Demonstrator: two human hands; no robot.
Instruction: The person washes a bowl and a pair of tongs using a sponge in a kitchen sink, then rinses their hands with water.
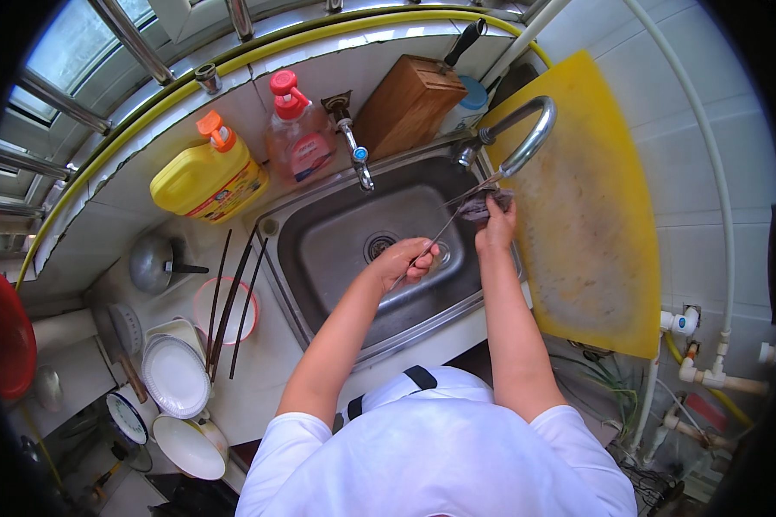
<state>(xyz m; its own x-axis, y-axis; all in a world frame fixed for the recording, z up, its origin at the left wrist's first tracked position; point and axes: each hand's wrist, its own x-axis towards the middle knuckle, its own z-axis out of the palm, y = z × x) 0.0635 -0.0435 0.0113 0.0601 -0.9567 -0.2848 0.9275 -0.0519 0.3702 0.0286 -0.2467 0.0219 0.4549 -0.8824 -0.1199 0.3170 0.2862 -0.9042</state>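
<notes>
My left hand (pixel 409 260) is closed around the lower end of thin sticks (pixel 443 227) above the steel sink (pixel 336 258). Their upper part reaches my right hand (pixel 499 225), which grips a dark, wet-looking cloth (pixel 482 205) against them at the sink's right side. Just above that cloth is the mouth of the curved chrome faucet (pixel 538 132). Whether water runs from it is hard to tell. Several long dark chopsticks (pixel 223 304) lie across a red-rimmed white bowl (pixel 246 323) on the counter left of the sink.
Behind the sink stand a yellow detergent bottle (pixel 210 181), a red-capped pump bottle (pixel 301 142), a small tap (pixel 360 155) and a wooden knife block (pixel 407 103). A yellow cutting board (pixel 588 213) leans at the right. White plates (pixel 176 375), an enamel basin (pixel 191 446) and a ladle (pixel 152 263) are left.
</notes>
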